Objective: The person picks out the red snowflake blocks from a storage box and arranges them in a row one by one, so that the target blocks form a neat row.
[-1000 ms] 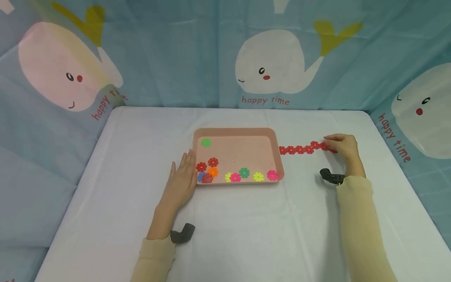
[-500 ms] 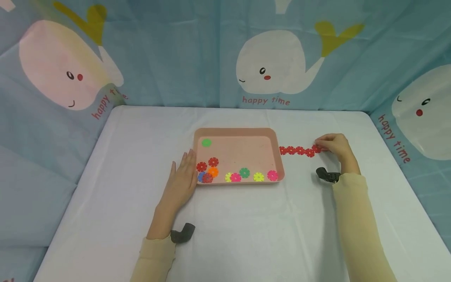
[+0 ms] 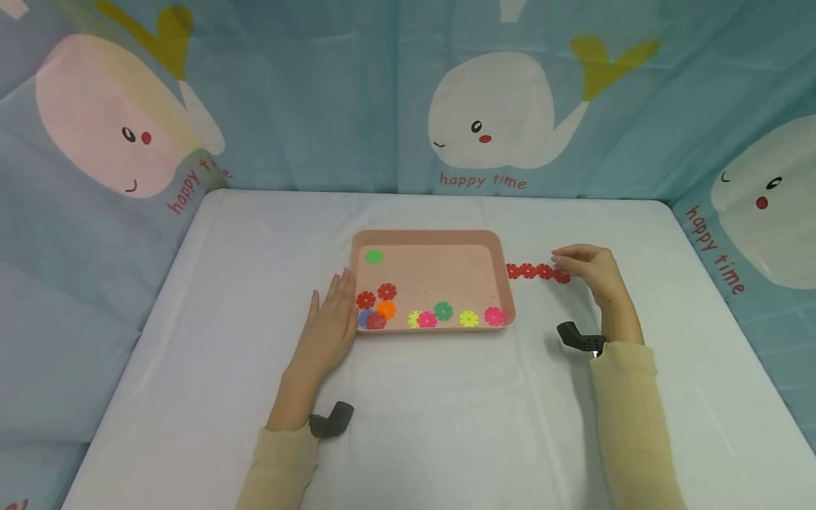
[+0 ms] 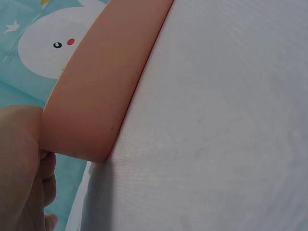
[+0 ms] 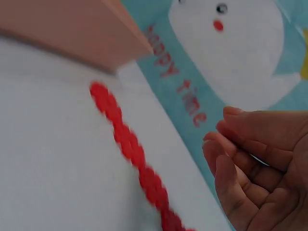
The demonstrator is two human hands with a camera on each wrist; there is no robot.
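Hovering by the row of red flower-shaped plastic discs (image 3: 528,271) beside the pink rectangular tray (image 3: 433,237), the right hand (image 3: 593,273), fingers loosely curled, holds nothing, the left hand (image 3: 327,321) lies straight-fingered against the tray, and one careless brush could skew that row!

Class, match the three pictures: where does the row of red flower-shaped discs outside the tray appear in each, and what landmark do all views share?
Head: the row of red discs lies right of centre, just right of the tray.
Left wrist: not in it.
Right wrist: slants from left of centre down to the bottom edge.
Shared landmark: the tray, upper left in both wrist views.
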